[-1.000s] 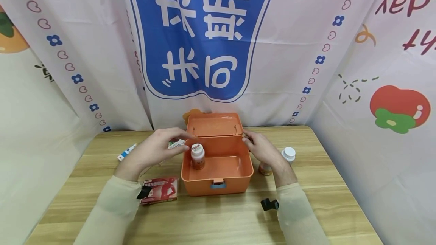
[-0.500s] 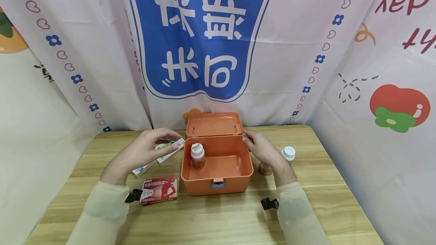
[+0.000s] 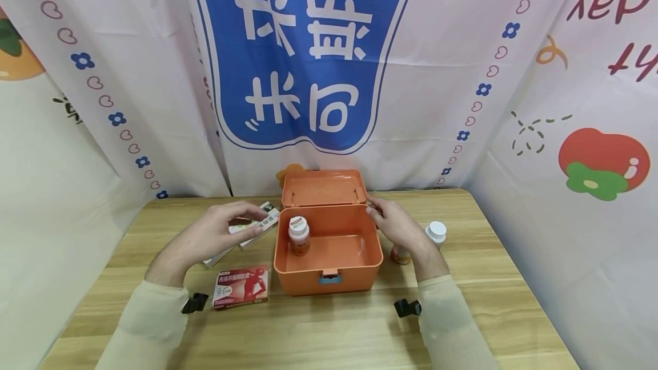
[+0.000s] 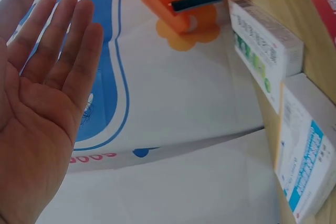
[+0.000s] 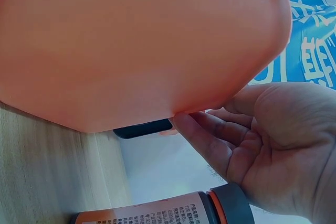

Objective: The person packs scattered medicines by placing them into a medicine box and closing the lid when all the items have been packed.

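An orange lidded plastic box [image 3: 329, 285] stands with its lid [image 3: 324, 188] raised at the back. Inside, at its left wall, a white-capped pill bottle [image 3: 299, 238] is upright. My right hand [image 3: 402, 227] grips the box's rear right corner, thumb near the rim; the right wrist view shows fingertips [image 5: 185, 121] against the orange wall. My left hand [image 3: 218, 232] is held over white medicine cartons left of the box, partly covering them. Its fingers are extended and hold nothing. The left wrist view shows a green-marked carton [image 4: 262, 51] and a blue-striped carton [image 4: 307, 150].
A red medicine carton [image 3: 241, 287] lies on the wooden table [image 3: 329, 336], left of the box. Right of it, partly behind the right forearm, are a white-capped bottle [image 3: 436, 232] and a bottle with an orange-brown base [image 3: 400, 255]. A printed curtain [image 3: 421, 101] hangs behind.
My left hand has moved left, away from the orange box and its pill bottle, uncovering more of the white cartons and the red carton. My right hand stays at the rear right corner.
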A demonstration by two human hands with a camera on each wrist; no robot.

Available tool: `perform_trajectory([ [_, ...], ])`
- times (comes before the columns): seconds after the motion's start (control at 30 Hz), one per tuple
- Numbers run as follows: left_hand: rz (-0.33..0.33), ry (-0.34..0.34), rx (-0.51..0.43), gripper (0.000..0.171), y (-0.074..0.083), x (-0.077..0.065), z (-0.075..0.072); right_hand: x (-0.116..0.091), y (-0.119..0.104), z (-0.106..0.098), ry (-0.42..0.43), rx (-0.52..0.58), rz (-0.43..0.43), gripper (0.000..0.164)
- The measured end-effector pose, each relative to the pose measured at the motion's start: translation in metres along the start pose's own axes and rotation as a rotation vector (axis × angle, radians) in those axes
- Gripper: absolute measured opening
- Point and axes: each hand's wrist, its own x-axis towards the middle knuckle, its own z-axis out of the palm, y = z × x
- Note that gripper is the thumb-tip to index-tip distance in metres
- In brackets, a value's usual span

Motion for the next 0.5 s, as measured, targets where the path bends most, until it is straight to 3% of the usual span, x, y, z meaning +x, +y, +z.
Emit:
perform_trajectory([
  [0.5,-0.01,-0.095,0.027,0.039,-0.022,-0.008,0.02,-0.001,0.003,0.0,0.012,-0.013,-0.014,0.051],
])
